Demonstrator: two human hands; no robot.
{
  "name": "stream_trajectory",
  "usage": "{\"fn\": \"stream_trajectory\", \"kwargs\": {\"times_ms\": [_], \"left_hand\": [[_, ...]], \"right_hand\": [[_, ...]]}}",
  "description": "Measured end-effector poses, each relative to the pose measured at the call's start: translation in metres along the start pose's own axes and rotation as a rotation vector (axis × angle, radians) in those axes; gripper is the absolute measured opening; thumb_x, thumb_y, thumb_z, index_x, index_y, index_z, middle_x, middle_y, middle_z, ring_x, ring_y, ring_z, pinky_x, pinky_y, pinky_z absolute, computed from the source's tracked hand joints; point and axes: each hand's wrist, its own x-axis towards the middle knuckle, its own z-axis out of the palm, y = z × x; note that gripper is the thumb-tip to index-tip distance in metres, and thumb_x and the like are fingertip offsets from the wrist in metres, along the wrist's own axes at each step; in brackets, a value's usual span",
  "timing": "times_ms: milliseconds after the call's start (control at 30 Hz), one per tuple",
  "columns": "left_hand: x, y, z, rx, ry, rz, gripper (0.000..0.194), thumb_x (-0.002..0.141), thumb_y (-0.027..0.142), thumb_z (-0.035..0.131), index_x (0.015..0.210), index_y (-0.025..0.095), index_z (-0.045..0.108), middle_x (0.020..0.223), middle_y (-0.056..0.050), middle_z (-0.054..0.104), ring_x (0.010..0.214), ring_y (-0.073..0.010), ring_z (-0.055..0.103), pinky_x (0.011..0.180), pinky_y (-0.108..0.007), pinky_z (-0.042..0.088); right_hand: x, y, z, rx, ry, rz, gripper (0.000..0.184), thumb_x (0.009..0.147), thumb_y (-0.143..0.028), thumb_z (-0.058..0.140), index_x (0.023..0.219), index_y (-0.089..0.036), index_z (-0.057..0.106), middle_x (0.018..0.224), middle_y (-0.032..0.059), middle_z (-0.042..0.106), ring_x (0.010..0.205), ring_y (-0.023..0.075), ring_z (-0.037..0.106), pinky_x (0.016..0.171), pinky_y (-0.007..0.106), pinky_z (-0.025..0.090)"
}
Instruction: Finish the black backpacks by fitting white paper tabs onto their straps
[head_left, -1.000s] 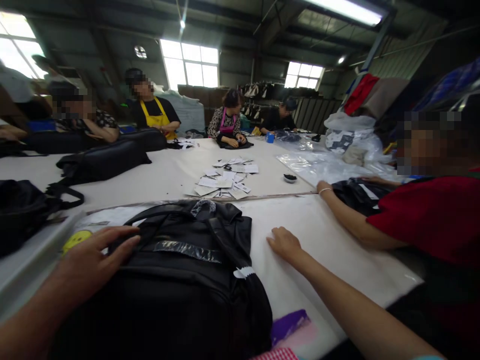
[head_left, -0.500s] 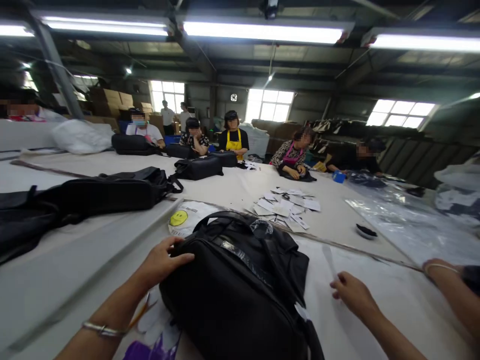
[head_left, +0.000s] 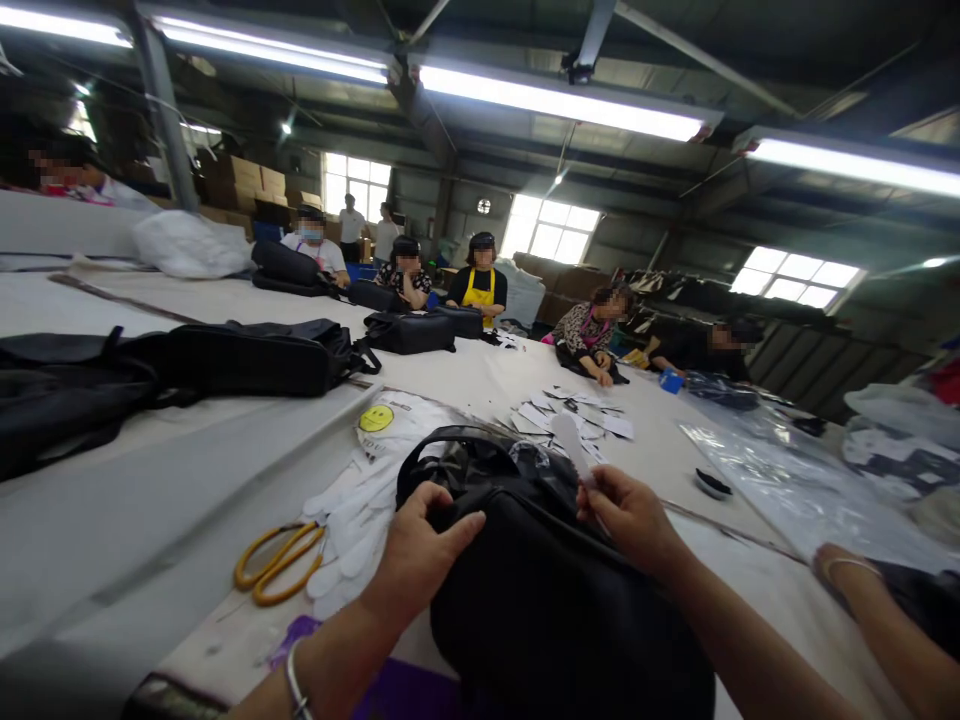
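A black backpack (head_left: pixel 555 610) lies on the table right in front of me, its carry handle (head_left: pixel 435 440) at the far end. My left hand (head_left: pixel 424 540) grips the bag's upper left edge, thumb on top and fingers curled over the side. In my right hand (head_left: pixel 619 510) a white round-ended strip (head_left: pixel 570 445) is pinched, pointing up and away above the bag's right side. Several similar white strips (head_left: pixel 345 540) lie loose left of the bag. Beside them are yellow-handled scissors (head_left: pixel 277 565).
More black bags (head_left: pixel 232 360) lie along the left. White cards (head_left: pixel 532 415) are heaped beyond my bag, with a small dish (head_left: pixel 712 485) to their right. Clear plastic sheets (head_left: pixel 757 470) cover the right side. Another person's arm (head_left: pixel 877 610) reaches in at right; several people sit opposite.
My right hand has moved left and up with the strip, from beside the backpack to over it. The backpack has been turned more upright, uncovering the scissors and strips on the left.
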Motion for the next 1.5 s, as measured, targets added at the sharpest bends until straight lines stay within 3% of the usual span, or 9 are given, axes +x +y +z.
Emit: {"fn": "stream_trajectory", "kwargs": {"times_ms": [100,233,400,633,900,1033,1233,1367,1500], "left_hand": [[-0.025,-0.022,-0.004,0.018,-0.064,0.034,0.039,0.072,0.056,0.065,0.085,0.022,0.055,0.076,0.001,0.06,0.073,-0.0193,0.056,0.065,-0.028,0.044],[-0.026,-0.05,-0.041,0.063,-0.208,0.09,0.036,0.083,0.056,0.052,0.084,0.021,0.062,0.077,-0.001,0.064,0.075,-0.02,0.059,0.067,-0.029,0.045],[0.021,-0.073,-0.08,0.194,-0.011,0.069,0.035,0.082,0.052,0.052,0.084,0.02,0.066,0.083,-0.003,0.07,0.081,-0.0227,0.064,0.077,-0.031,0.048],[0.07,-0.092,-0.047,0.235,-0.112,0.026,0.048,0.074,0.042,0.058,0.111,0.013,0.064,0.112,-0.013,0.069,0.097,-0.0263,0.066,0.086,-0.033,0.05],[0.09,-0.091,-0.035,0.317,-0.211,0.031,0.034,0.065,0.03,0.062,0.093,0.014,0.071,0.077,-0.007,0.072,0.074,-0.0249,0.067,0.068,-0.031,0.049],[0.106,-0.077,-0.044,0.357,-0.179,0.068,0.019,0.063,0.022,0.059,0.076,0.017,0.071,0.074,-0.006,0.071,0.074,-0.0239,0.065,0.067,-0.03,0.047],[0.139,-0.03,-0.06,0.333,-0.093,0.159,0.028,0.07,0.025,0.056,0.093,0.019,0.069,0.087,-0.007,0.071,0.083,-0.0234,0.062,0.074,-0.031,0.045],[0.16,0.013,-0.057,0.25,-0.211,0.161,0.035,0.067,0.025,0.059,0.101,0.017,0.068,0.08,-0.006,0.07,0.065,-0.019,0.062,0.059,-0.028,0.046],[0.172,0.062,-0.043,0.155,-0.383,0.156,0.049,0.067,0.026,0.065,0.114,0.014,0.064,0.08,-0.007,0.069,0.063,-0.0185,0.062,0.054,-0.027,0.046]], "right_hand": [[-0.007,0.004,0.02,-0.22,-0.113,-0.042,0.013,0.082,-0.031,0.05,0.081,-0.021,0.057,0.069,-0.0015,0.061,0.063,0.0152,0.059,0.059,0.026,0.044],[-0.023,0.028,0.04,-0.37,-0.185,-0.049,0.012,0.079,-0.023,0.046,0.074,-0.02,0.057,0.065,-0.0024,0.058,0.065,0.0153,0.054,0.06,0.026,0.038],[-0.035,0.049,0.053,-0.312,-0.133,-0.021,0.011,0.079,-0.022,0.045,0.075,-0.02,0.055,0.067,-0.0026,0.056,0.067,0.0161,0.052,0.063,0.027,0.037],[-0.038,0.05,0.053,-0.247,-0.114,-0.036,0.017,0.085,-0.033,0.048,0.084,-0.02,0.06,0.079,0.0003,0.063,0.076,0.0191,0.057,0.07,0.029,0.04],[-0.037,0.059,0.052,-0.088,-0.091,0.055,0.026,0.084,-0.044,0.053,0.077,-0.02,0.06,0.064,-0.0029,0.057,0.06,0.0148,0.052,0.058,0.026,0.039],[-0.035,0.06,0.052,0.04,-0.1,0.127,0.03,0.085,-0.047,0.054,0.076,-0.019,0.058,0.065,-0.0019,0.061,0.054,0.0135,0.054,0.056,0.026,0.042],[-0.026,0.058,0.047,0.524,-0.024,0.28,0.028,0.076,-0.044,0.067,0.087,-0.02,0.054,0.075,0.0009,0.066,0.057,0.0155,0.061,0.048,0.025,0.042],[-0.011,0.039,0.046,0.76,0.005,0.287,0.02,0.066,-0.026,0.073,0.077,-0.019,0.058,0.083,0.0035,0.067,0.068,0.0175,0.063,0.053,0.027,0.048],[0.013,0.009,0.052,0.872,-0.092,0.152,0.013,0.063,-0.019,0.07,0.064,-0.016,0.058,0.084,0.0044,0.067,0.056,0.01,0.052,0.04,0.019,0.034]]}}
